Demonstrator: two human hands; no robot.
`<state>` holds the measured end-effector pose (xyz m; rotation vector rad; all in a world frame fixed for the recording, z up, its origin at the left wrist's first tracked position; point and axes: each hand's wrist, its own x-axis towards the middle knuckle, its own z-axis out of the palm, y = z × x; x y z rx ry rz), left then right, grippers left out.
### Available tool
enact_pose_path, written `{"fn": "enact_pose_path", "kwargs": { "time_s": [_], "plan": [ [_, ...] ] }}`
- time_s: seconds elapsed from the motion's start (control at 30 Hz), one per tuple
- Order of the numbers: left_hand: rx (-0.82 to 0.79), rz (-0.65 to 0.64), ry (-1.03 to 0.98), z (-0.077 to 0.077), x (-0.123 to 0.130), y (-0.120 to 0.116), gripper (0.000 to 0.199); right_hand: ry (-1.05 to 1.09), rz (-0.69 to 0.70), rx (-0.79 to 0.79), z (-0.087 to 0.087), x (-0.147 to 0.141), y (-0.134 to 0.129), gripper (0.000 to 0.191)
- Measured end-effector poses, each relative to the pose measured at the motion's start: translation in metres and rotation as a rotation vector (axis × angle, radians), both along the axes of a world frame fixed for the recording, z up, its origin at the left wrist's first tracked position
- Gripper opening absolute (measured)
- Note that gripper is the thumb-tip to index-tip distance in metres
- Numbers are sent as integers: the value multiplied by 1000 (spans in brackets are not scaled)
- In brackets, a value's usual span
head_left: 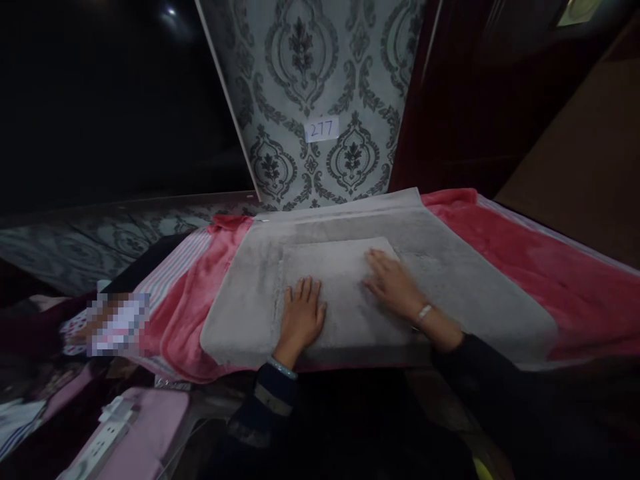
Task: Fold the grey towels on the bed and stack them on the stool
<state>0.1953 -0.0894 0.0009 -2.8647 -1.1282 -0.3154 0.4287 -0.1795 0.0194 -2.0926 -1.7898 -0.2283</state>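
A folded grey plush cloth (340, 267) lies flat on a larger grey plush cloth (245, 307), which is spread over a red fleece blanket (520, 267). My left hand (303, 313) rests palm down near the left part of the smaller grey piece, its fingers stretched out. On the right side of that piece is my right hand (393, 283), slightly blurred, fingers extended and laid on or just over the cloth. Neither hand grips anything. A bracelet circles each wrist.
Striped fabric (185, 263) shows beside the red blanket at the left. A white power strip (105, 437) lies on a pink surface (160, 417) at lower left. Behind are a patterned wall with a "277" label (321, 129), a large black panel (115, 100) and a dark red door-like panel (480, 100).
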Motion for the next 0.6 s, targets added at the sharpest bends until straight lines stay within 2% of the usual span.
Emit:
{"fn": "enact_pose_path", "kwargs": {
  "time_s": [0.1, 0.17, 0.23, 0.33, 0.43, 0.53, 0.6],
  "plan": [
    [-20, -4, -12, 0, -1, 1, 58, 6, 163, -121, 19, -44, 63, 61],
    [-30, -12, -17, 0, -2, 1, 58, 0, 218, -239, 16, -65, 95, 60],
    [-33, -20, -23, -1, -2, 0, 57, -7, 240, -307, 4, -74, 116, 58],
    [-30, -34, -43, -5, -5, -2, 55, -17, 250, -303, -17, -66, 127, 56],
    [-73, -50, -44, -3, -9, 5, 55, -26, 226, -279, -27, -49, 128, 58],
    [-234, -131, 4, 12, -7, 29, 48, -30, 171, -270, -26, -35, 129, 61],
    [-323, -167, -2, 27, 5, 52, 42, -27, 150, -262, -24, -32, 130, 61]
  ]
}}
